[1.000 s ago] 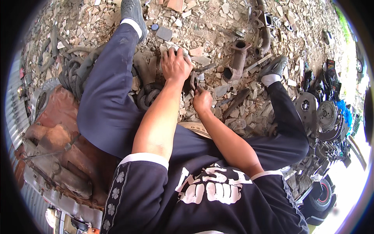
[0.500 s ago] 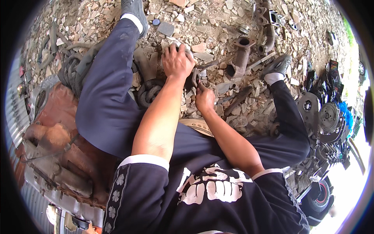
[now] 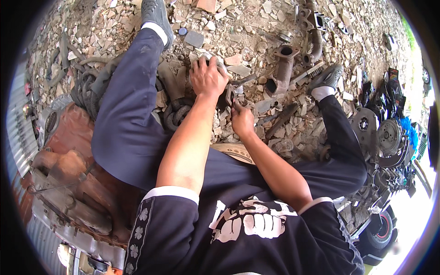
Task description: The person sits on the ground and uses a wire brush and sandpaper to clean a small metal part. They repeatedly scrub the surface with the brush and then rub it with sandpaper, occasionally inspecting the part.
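My left hand (image 3: 208,77) is closed over a pale grey, rounded object (image 3: 221,61) on the stony ground; the palm and fingers hide most of it. Just below and to its right, my right hand (image 3: 242,120) pinches a small rusty metal piece (image 3: 229,93) between thumb and fingers. That piece stands close beside the left hand's wrist, and its lower end disappears into the grip. A dark, narrow bar (image 3: 244,79) lies to the right of the left hand's fingers.
A rusty flanged pipe (image 3: 283,71) and a brush (image 3: 308,72) lie right of my hands. Coiled dark hose (image 3: 86,89) lies left. A rusty engine block (image 3: 68,183) stands at my left, and metal engine parts (image 3: 389,137) are piled at the right. Broken stone covers the ground.
Both hands keep their grips and shift only slightly. The whole view has moved a little; the grey object and the rusty piece stay in much the same place.
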Demonstrator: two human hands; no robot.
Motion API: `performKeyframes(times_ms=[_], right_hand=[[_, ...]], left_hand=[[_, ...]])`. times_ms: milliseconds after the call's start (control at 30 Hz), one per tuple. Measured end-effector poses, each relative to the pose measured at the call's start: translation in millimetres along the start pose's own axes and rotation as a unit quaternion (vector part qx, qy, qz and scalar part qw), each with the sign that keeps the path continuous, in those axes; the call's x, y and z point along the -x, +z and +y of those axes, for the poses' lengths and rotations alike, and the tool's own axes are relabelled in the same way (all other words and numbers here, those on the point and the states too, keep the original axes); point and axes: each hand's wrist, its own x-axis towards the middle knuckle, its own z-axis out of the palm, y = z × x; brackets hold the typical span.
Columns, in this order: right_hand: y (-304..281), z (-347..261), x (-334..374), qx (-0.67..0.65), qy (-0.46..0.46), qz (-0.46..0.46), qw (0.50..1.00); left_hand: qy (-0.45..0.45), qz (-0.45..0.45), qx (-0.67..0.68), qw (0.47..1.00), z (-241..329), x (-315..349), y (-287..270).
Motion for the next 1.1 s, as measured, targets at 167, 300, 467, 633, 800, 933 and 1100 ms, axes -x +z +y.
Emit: performKeyframes(times_ms=[167,300,467,633,800,933,1100], right_hand=[[-9,-14,3,-0.032,0.02,-0.019,0.999],[-12,-44,24,-0.014,-0.024,0.025,0.999],[1,-41,23,-0.002,-0.094,0.082,0.992],[-10,-45,18,-0.044,-0.122,0.07,0.989],[-10,-39,11,-0.037,-0.149,0.079,0.985],[-17,-40,-5,-0.06,-0.086,0.046,0.993],[-16,-34,-2,-0.026,-0.096,0.031,0.995]], left_hand=[[0.006,0.017,-0.017,1.0,-1,-5,4],[0.023,0.062,-0.022,0.998,-1,-3,3],[0.012,0.009,0.001,1.0,1,-4,-3],[0.04,0.078,-0.009,0.996,-4,-4,4],[0.045,0.098,-0.019,0.994,-2,-3,4],[0.049,0.072,-0.004,0.996,-3,-5,4],[0.033,0.081,-0.025,0.996,-2,-3,3]])
